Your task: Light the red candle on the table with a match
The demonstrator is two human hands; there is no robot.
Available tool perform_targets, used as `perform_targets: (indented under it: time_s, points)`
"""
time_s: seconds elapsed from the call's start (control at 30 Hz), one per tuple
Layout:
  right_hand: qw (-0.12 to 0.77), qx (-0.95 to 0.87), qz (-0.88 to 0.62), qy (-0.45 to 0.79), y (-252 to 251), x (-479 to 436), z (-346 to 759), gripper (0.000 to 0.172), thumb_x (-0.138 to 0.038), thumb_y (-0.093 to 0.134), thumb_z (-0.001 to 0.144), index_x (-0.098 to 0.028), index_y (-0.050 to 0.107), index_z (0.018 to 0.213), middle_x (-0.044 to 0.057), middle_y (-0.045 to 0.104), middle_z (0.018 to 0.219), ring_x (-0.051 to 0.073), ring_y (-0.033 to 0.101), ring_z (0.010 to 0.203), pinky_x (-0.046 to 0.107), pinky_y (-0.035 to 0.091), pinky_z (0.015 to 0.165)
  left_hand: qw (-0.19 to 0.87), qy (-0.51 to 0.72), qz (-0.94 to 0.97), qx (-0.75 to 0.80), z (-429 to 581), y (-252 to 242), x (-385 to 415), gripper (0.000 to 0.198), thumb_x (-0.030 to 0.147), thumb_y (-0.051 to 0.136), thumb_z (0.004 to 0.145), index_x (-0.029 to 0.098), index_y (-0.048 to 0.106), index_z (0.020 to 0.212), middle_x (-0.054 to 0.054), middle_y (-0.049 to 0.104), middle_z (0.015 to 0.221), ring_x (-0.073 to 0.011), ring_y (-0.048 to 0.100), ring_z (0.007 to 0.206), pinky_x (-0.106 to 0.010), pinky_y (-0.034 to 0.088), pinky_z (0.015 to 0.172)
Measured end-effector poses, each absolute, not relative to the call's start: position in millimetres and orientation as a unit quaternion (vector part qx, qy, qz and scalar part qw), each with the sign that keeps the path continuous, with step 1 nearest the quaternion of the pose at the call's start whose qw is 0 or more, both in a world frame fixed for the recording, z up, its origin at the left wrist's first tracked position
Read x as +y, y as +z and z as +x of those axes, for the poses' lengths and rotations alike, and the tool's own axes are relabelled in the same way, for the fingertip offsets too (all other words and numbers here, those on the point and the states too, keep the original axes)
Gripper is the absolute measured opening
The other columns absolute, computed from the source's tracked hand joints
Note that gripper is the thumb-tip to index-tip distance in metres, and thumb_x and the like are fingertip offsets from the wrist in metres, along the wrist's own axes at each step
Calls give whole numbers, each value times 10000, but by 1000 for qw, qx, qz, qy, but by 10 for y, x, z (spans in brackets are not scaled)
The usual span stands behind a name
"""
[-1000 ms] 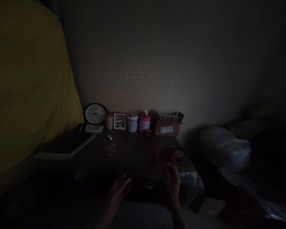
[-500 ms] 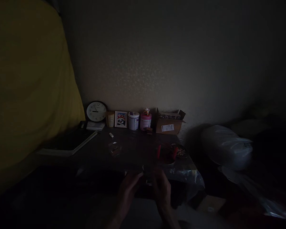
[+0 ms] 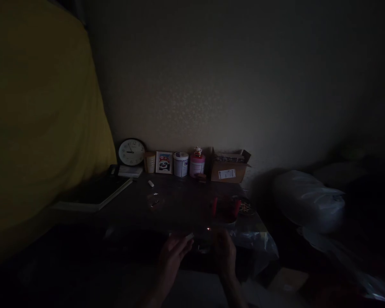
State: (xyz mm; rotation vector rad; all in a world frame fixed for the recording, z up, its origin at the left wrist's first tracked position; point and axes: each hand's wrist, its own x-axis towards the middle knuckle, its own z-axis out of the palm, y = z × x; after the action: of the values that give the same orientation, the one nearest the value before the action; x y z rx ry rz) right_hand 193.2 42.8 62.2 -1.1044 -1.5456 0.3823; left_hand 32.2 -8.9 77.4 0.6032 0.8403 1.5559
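In the dim light my left hand (image 3: 176, 252) is closed on a small flat box (image 3: 189, 236), which looks like a matchbox with a pale edge showing. To the right, my right hand (image 3: 224, 252) is closed in a pinch. A bright orange spark glows at the tip of a match (image 3: 208, 229) just left of its fingers; the stick itself is too dark to make out. Beyond that hand, two red candles (image 3: 214, 206) stand upright in a dark holder. A round dish (image 3: 252, 210) holding several matchsticks (image 3: 244, 207) sits beside them.
Along the wall stand a clock (image 3: 131, 152), a panda picture frame (image 3: 164, 163), a white tin (image 3: 181, 165), a pink tin (image 3: 197, 167) and a cardboard box (image 3: 227, 173). Clear plastic (image 3: 259, 244) hangs over the table's front right corner. A plastic bag (image 3: 304, 192) bulges at right.
A glowing spark has appeared at the match tip. My right hand has moved right, away from my left hand, widening the gap between them.
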Motion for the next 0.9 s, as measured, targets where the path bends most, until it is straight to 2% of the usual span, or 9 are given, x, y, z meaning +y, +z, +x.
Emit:
perform_targets:
  time_s: [0.13, 0.33, 0.47, 0.57, 0.73, 0.8, 0.9]
  points:
    - [593, -594, -516, 170, 603, 522, 2067, 265, -426, 559, 860, -191, 679, 869, 43, 700, 807, 183, 640, 727, 257, 481, 613, 592, 665, 240, 387, 177, 628, -117, 374, 407, 852, 579, 191, 751, 868, -51, 756, 958, -208, 672, 931, -301, 515, 834]
    - [639, -550, -511, 165, 739, 530, 2108, 275, -423, 550, 872, -176, 665, 901, 49, 665, 898, 188, 613, 843, 313, 488, 768, 591, 654, 227, 415, -104, 351, -135, 397, 459, 843, 573, 187, 750, 847, -67, 783, 1011, -196, 675, 923, -294, 513, 812]
    - [664, -531, -505, 152, 833, 549, 2115, 288, -440, 550, 874, -188, 673, 811, 44, 653, 900, 181, 590, 861, 312, 471, 791, 584, 649, 197, 446, -277, 212, -153, 436, 489, 890, 430, 218, 749, 742, -31, 803, 915, -179, 687, 794, -297, 521, 733]
    - [672, -521, -505, 148, 874, 585, 2140, 272, -441, 580, 854, -183, 668, 841, 51, 644, 906, 181, 589, 842, 298, 473, 749, 584, 650, 189, 448, -319, 256, -201, 491, 510, 901, 331, 229, 772, 712, -33, 802, 874, -192, 680, 833, -291, 519, 770]
    - [675, -518, -505, 147, 890, 649, 2167, 276, -450, 597, 834, -183, 663, 854, 48, 637, 886, 188, 585, 836, 293, 464, 733, 577, 648, 199, 457, -277, 446, -317, 524, 572, 867, 282, 270, 791, 704, -72, 784, 924, -297, 642, 999, -415, 476, 950]
    - [676, -515, -506, 144, 891, 665, 2164, 272, -448, 585, 844, -187, 663, 849, 47, 635, 894, 191, 581, 850, 298, 459, 745, 558, 652, 186, 478, -260, 496, -330, 558, 547, 878, 199, 263, 794, 672, -71, 781, 913, -309, 622, 1019, -395, 485, 920]
    - [678, -513, -508, 142, 896, 686, 2152, 275, -453, 586, 843, -189, 657, 811, 40, 622, 873, 189, 571, 836, 308, 453, 757, 550, 655, 152, 496, -240, 543, -318, 551, 552, 872, 144, 257, 783, 601, -61, 782, 814, -279, 634, 897, -362, 506, 804]
